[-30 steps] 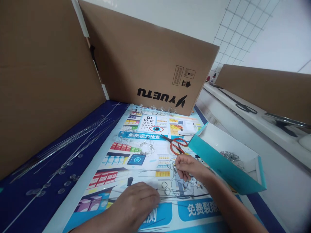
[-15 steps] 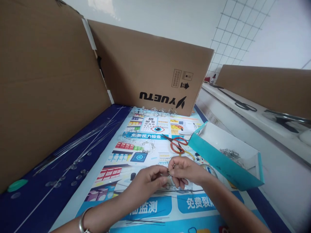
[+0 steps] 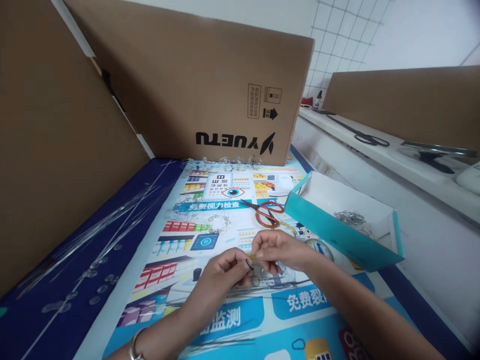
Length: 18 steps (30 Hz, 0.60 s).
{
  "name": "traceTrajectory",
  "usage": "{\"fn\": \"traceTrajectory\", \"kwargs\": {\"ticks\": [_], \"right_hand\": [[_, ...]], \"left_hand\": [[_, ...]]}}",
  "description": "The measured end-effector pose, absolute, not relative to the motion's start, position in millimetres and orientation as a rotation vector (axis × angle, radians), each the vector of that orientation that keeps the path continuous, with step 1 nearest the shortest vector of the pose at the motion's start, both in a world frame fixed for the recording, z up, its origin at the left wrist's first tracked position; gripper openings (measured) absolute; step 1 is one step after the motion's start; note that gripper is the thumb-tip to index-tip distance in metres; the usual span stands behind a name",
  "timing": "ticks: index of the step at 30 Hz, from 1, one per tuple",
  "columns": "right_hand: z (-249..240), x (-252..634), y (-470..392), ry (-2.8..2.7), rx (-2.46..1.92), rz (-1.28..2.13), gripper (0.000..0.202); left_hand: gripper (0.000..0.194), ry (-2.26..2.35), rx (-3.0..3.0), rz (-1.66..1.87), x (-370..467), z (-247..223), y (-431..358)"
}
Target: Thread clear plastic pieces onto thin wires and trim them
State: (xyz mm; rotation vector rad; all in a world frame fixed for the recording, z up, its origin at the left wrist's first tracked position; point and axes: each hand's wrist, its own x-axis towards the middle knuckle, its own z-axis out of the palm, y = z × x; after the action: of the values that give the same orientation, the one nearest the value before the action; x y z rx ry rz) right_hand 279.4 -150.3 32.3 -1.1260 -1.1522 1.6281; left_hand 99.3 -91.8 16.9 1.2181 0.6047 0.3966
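Note:
My left hand (image 3: 225,272) is closed in a pinch, and a small dark shiny piece (image 3: 250,266) shows between its thumb and forefinger. Just to its right, my right hand (image 3: 283,249) is closed too, with thumb and forefinger pressed together; what they hold is too small to make out. Thin loops of clear wire and a small ring (image 3: 255,281) show below the fingers. Beyond the hands lie scissors with red handles (image 3: 270,214) and a ring of clear beads (image 3: 218,221) on the printed mat (image 3: 240,240).
On the right stands a teal box (image 3: 343,230) with small metal parts (image 3: 350,218) inside. Long thin wires (image 3: 101,230) and clear discs (image 3: 101,289) lie at left. More wires (image 3: 225,342) lie near the front. Cardboard panels (image 3: 210,75) rise behind. Black scissors (image 3: 369,138) rest on a ledge.
My hands have drawn slightly apart, the right one up and away from the left. The small dark piece now shows in the left fingers. The view has tipped and shifted.

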Motion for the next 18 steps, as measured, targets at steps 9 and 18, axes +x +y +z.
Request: {"fn": "traceTrajectory", "kwargs": {"ticks": [9,18], "right_hand": [[15.6,288.8,-140.8,-1.534,-1.668,0.847,0.007],[9.3,279.7,-143.9,-2.107,-2.058,0.050,0.021]], "left_hand": [[0.012,0.570,1.739,0.344,94.6,14.9,-94.0],[0.018,-0.058,2.567,0.227,86.5,18.5,-127.1]]}}
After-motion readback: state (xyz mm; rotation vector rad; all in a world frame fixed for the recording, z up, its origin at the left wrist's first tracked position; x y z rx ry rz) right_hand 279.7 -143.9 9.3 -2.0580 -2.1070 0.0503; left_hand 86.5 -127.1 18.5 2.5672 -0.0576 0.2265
